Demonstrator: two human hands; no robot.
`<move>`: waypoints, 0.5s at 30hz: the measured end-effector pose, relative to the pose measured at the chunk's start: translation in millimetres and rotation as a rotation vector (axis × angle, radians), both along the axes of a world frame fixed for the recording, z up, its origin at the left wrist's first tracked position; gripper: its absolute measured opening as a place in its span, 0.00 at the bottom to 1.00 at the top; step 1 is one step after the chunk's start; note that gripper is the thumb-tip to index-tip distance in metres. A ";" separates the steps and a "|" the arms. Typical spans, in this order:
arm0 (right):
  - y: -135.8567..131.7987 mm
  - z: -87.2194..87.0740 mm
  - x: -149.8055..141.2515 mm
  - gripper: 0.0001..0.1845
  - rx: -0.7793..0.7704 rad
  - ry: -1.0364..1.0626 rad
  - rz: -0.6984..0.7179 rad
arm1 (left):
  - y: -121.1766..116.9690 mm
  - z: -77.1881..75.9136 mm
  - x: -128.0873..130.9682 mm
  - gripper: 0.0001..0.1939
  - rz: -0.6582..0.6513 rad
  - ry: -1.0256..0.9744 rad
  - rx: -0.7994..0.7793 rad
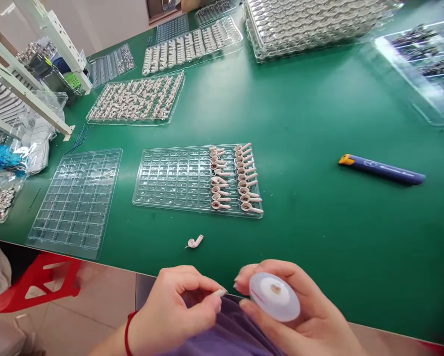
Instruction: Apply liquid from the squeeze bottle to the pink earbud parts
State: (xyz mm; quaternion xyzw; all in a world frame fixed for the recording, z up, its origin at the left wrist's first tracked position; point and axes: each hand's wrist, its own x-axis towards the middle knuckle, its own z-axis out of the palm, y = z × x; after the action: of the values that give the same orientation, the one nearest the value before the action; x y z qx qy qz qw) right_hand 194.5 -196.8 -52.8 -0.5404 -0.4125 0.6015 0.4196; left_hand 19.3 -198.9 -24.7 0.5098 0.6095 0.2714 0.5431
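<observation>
My left hand, with a red cord at the wrist, is closed in a pinch near the table's front edge. Whatever sits between its fingertips is too small to make out. Wrapped in the fingers of my right hand is a round, translucent white object, its broad face turned up toward me. On the green table beyond my left hand lies one small, pale, curved earphone-like part with thin wire ends. Farther back, a clear compartment tray carries two columns of similar parts at its right side.
A bare clear tray lies at the left. A blue box cutter with a yellow end rests at the right. Filled trays and a tall tray stack stand farther back. White shelf posts rise at left; a red stool sits below.
</observation>
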 end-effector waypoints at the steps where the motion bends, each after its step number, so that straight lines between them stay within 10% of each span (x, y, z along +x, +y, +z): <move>1: 0.5 2.5 -2.7 0.16 0.011 0.045 0.018 | -0.7 1.0 2.7 0.10 -0.010 -0.040 -0.027; 15: -8.6 -0.2 1.7 0.12 0.079 0.271 0.170 | -7.4 1.9 9.6 0.08 0.032 -0.297 -0.253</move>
State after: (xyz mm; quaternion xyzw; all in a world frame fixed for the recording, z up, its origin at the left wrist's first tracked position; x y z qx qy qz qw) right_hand 196.3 -205.4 -53.0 -0.4007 -0.4197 0.6855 0.4397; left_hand 29.0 -206.2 -22.8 0.3824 0.5599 0.2735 0.6823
